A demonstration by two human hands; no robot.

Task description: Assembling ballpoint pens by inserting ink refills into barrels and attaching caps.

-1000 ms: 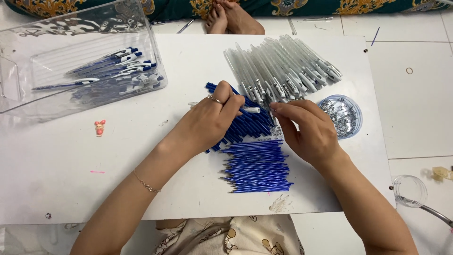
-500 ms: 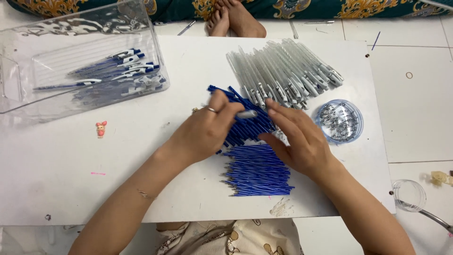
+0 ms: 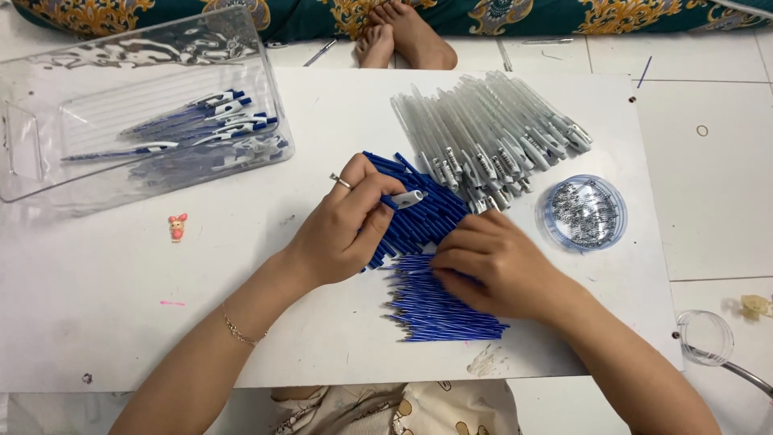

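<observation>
The right hand (image 3: 495, 262) has dropped onto the blue refills (image 3: 439, 310), fingers curled, pinching one. The left hand (image 3: 346, 225) grips a light, slippery pen barrel (image 3: 407, 198) mid-shaft.

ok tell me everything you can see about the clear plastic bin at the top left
The clear plastic bin is a shallow rectangular tray of glossy see-through plastic with raised walls that catch the light. It sits flat at the far left corner of the white board, slightly turned. Inside lies a small loose bunch of assembled pens with blue bodies and white clips, all pointing roughly the same way. Neither hand touches it; a tiny pink figure lies just in front.
</observation>
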